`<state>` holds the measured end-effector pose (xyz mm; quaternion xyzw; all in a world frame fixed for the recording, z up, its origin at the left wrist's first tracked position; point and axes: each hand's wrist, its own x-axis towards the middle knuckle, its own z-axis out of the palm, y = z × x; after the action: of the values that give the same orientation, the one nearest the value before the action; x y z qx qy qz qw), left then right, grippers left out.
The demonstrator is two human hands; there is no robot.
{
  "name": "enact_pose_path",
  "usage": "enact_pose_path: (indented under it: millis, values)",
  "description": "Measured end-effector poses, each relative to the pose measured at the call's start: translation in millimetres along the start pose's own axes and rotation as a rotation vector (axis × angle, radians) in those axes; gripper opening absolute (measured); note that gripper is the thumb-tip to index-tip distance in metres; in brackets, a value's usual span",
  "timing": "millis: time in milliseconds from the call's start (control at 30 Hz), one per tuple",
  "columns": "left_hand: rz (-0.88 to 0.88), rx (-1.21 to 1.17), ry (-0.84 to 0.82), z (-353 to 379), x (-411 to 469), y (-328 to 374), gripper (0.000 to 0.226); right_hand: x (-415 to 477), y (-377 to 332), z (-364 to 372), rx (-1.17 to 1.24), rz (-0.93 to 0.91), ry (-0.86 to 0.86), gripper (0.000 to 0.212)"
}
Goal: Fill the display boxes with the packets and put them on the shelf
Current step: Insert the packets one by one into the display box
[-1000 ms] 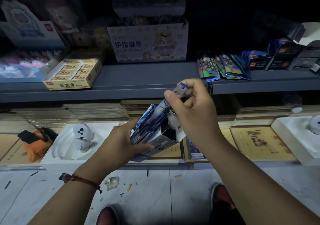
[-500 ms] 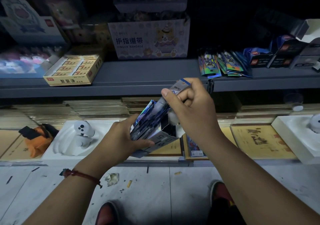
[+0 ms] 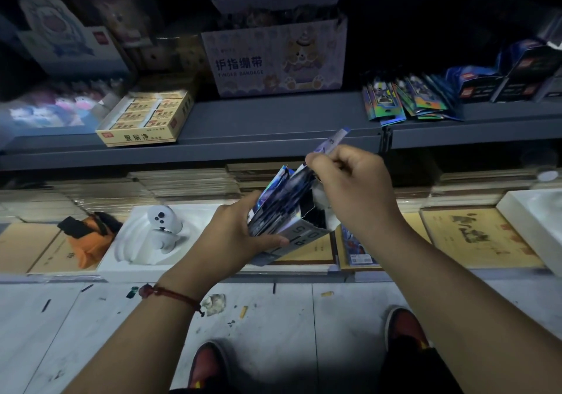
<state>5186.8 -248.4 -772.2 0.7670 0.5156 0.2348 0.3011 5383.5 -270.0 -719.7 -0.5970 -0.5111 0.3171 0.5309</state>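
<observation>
Blue packet (image 3: pixel 330 143) pinched by right hand (image 3: pixel 354 190), left hand (image 3: pixel 234 235) gripping seemingly full display box (image 3: pixel 299 235)

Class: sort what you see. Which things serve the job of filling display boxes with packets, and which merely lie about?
Job:
- grey printed cardboard display box in left hand
- shiny blue foil packet pinched by right hand
- loose holographic packets on grey metal shelf

Lying about:
- yellow eraser carton
- white ghost figure
- orange cloth pouch

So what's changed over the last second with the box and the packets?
Very little. The right hand keeps pinching the same packet above the display box, easing slightly up and right; nothing taken or released. The left hand still grips the box. Loose packets on the shelf are unmoved.
</observation>
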Motion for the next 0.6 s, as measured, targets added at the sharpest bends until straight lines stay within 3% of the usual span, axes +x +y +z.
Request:
enact_pose_path:
  millis: [133, 400, 600]
  values:
    - [-0.006, 0.007, 0.006, 0.7, -0.2, 0.3, 0.056, 1.7, -4.0, -3.3, 0.114, 0.052, 0.128, 0.031]
    - [-0.088, -0.068, 0.089, -2.7, 3.2, -7.9, 0.052, 10.3, -12.9, -29.2, 0.676, 0.069, 0.345, 0.016]
    - [-0.141, -0.146, 0.134, -6.1, 4.5, -5.9, 0.044, 8.1, -17.5, -30.7, 0.677, 0.046, 0.311, 0.021]
